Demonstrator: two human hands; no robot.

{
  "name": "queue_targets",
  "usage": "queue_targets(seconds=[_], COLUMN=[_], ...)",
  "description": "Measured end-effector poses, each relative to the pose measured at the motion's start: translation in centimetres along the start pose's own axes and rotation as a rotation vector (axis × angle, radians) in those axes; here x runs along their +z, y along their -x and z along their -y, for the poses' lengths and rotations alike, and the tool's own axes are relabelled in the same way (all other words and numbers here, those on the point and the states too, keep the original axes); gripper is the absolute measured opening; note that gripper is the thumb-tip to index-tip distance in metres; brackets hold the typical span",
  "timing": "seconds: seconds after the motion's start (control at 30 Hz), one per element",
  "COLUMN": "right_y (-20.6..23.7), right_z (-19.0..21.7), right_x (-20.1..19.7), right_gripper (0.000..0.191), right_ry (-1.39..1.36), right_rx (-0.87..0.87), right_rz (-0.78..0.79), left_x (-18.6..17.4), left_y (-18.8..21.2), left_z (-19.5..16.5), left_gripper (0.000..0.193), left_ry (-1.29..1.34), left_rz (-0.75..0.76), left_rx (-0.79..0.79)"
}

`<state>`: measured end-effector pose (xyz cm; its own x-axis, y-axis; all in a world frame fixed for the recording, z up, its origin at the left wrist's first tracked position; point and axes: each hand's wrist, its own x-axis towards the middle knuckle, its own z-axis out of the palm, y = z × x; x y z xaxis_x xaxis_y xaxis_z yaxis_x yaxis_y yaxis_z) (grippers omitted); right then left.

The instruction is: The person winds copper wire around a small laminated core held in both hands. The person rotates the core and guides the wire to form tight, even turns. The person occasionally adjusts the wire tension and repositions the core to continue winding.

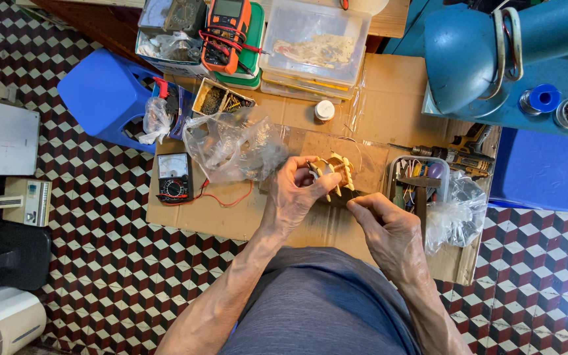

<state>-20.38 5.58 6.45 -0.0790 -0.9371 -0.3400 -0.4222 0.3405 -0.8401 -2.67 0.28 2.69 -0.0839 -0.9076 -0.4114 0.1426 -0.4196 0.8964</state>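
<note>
My left hand (295, 196) grips a small cream-coloured winding core with several spokes (336, 172), held over a sheet of cardboard on the floor. A thin wire (354, 146) loops up from the core. My right hand (389, 230) is just right of and below the core, fingers pinched together at its lower edge; whether it pinches wire is too small to tell. A crumpled clear plastic bag (235, 146) lies left of my left hand.
A black analogue meter (173, 179) with red lead lies at the left. An orange multimeter (226, 33), clear plastic boxes (313, 46), a white cap (325, 110), a tool tray (419, 181), a blue stool (103, 92) and a blue machine (481, 52) surround the cardboard (231, 220).
</note>
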Motion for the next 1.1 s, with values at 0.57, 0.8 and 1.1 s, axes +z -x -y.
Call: queue_targets(seconds=[0.57,0.8,1.1], right_y=[0.1,-0.7,-1.7], right_z=[-0.8,-1.9,-3.1], right_x=[0.2,0.8,1.2], right_gripper=[0.014,0.015,0.017], right_ry=[-0.017,-0.055,-0.119], right_rx=[-0.014,-0.055,-0.034], right_rz=[-0.059,-0.081,-0.075], left_x=[0.6,0.8,0.1], left_y=[1.0,1.1,0.5], left_z=[-1.3,-0.7,0.0], left_gripper=[0.065,0.056,0.052], left_ry=[0.099,0.188,0.498], left_rz=[-0.066,-0.041,0.021], left_rx=[-0.141,-0.231,-0.380])
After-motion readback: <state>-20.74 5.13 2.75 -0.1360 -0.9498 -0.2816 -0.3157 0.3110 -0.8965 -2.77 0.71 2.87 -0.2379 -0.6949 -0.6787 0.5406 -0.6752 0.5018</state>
